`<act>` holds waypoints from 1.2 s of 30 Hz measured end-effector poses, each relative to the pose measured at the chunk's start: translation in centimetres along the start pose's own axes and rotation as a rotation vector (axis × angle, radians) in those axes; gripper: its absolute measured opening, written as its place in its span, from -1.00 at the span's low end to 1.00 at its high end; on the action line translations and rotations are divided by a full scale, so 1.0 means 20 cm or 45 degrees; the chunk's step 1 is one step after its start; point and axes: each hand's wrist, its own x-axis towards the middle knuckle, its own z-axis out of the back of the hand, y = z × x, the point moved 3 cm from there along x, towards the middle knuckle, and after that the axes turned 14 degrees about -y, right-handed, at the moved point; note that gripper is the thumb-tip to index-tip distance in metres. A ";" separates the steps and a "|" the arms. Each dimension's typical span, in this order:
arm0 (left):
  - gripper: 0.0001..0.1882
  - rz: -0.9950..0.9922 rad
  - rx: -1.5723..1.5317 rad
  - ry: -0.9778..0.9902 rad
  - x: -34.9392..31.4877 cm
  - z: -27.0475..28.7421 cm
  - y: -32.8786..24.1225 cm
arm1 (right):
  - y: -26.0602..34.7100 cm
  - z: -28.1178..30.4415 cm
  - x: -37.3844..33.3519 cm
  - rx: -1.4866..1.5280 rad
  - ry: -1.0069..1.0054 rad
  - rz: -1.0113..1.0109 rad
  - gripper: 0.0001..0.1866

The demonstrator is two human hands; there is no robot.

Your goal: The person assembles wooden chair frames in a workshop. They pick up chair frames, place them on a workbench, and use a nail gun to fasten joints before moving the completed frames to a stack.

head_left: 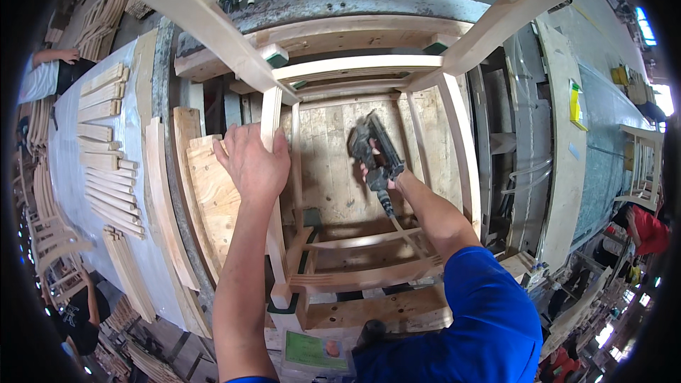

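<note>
A pale wooden chair frame (457, 128) lies in front of me, its rails making a rectangle and its long members reaching up and outward at the far end. My left hand (257, 163) grips its left rail, thumb on the inner side and fingers over the outer side. Inside the frame, my right hand (397, 179) is closed round the handle of a black pneumatic nail gun (376, 145). An air hose (408, 234) runs from the tool toward the near rail. The nail gun's tip points away from me, over the wooden board surface (326, 170); whether it touches anything cannot be told.
On the left, a table (64, 135) bears several wooden strips (110, 191). A metal-edged bench (528, 191) borders the frame on the right. A green-and-white card (316, 350) lies near me. Other people (78, 319) work at the sides, near more chair frames (642, 163).
</note>
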 end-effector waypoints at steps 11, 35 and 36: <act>-0.65 -0.023 -0.028 0.011 0.01 -0.01 -0.01 | 0.31 0.08 0.13 0.517 0.062 0.075 -0.30; -0.62 -0.050 -0.075 -0.194 -0.04 -0.07 0.06 | 0.20 -0.31 -0.11 -3.174 -0.424 1.076 -0.67; -0.63 -0.091 -0.088 -0.235 -0.02 -0.07 0.03 | 0.14 -0.29 -0.07 -3.511 -0.225 1.016 -0.70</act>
